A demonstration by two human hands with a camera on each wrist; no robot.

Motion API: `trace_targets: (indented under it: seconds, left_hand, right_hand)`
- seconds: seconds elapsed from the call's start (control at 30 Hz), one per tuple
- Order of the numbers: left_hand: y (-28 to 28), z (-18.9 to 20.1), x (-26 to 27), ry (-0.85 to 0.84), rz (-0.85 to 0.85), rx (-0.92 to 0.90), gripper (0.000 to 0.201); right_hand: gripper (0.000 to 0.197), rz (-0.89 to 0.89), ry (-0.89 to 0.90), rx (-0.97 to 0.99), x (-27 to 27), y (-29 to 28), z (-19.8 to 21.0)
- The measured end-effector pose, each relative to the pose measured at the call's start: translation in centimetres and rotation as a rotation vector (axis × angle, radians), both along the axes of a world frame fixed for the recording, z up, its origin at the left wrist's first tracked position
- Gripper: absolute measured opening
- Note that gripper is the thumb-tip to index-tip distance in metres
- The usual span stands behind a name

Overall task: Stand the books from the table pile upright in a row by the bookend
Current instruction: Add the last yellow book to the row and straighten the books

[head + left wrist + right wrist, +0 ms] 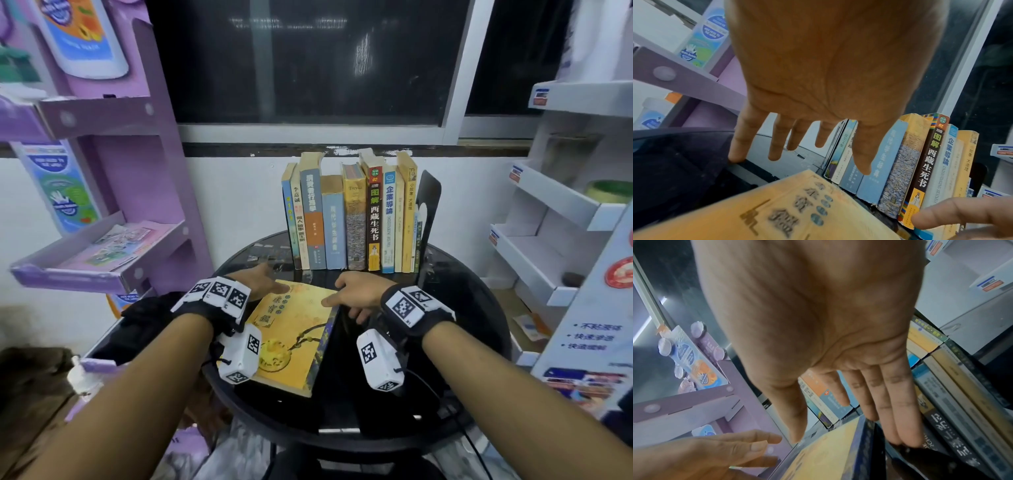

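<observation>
A yellow book with a dark blue spine lies flat on the round black table. Behind it, a row of several books stands upright against a black bookend on its right. My left hand hovers at the book's far left corner with fingers straight and spread. My right hand is at the far right corner. Its thumb lies over the cover and its straight fingers reach down beside the spine.
A purple cardboard display shelf stands close on the left, a white one on the right. A dark window and white wall back the table. A white pump bottle and a black cloth item sit at the lower left.
</observation>
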State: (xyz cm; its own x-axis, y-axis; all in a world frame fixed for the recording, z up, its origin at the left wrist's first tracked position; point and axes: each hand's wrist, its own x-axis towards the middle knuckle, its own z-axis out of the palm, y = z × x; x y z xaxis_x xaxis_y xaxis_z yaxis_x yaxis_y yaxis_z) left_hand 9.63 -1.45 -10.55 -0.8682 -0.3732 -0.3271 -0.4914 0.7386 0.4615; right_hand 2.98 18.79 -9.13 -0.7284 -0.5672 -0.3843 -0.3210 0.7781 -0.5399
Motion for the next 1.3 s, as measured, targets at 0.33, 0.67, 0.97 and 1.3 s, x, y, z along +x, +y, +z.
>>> trace_targets:
  seconds: [0.33,0.67,0.97,1.3]
  left_hand:
    - [0.5,-1.0,0.3,-0.059,0.007,-0.048,0.066]
    - [0.9,-1.3,-0.1,-0.106,-0.019,-0.164,0.081]
    - [0.7,-1.9,0.1,-0.081,0.019,-0.137,0.079]
    - [-0.2,-2.7,0.3,-0.06,0.021,-0.02,0.068]
  right_hand:
    - [0.069,-0.055,0.05,0.024,-0.3,-1.3,-1.2]
    - [0.077,0.044,0.129,0.161,-0.7,-2.0,-1.8]
    - [0.083,0.032,0.153,0.248,-1.8,-2.9,-3.2]
    - [0.081,-0.226,-0.075,-0.091,-1.4,-2.7,-3.1]
